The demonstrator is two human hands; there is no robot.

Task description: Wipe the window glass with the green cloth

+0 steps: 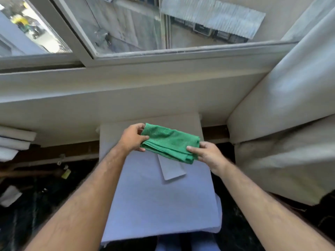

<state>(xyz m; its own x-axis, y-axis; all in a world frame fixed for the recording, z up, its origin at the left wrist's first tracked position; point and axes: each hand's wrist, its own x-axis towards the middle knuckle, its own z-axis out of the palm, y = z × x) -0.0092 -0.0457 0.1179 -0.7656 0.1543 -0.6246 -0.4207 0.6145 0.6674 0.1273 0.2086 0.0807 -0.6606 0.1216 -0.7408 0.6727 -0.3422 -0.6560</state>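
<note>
I can't see the right hand's fingers (202, 157) curled under the green cloth (170, 142); the cloth covers the white card's (172, 169) upper end.
</note>
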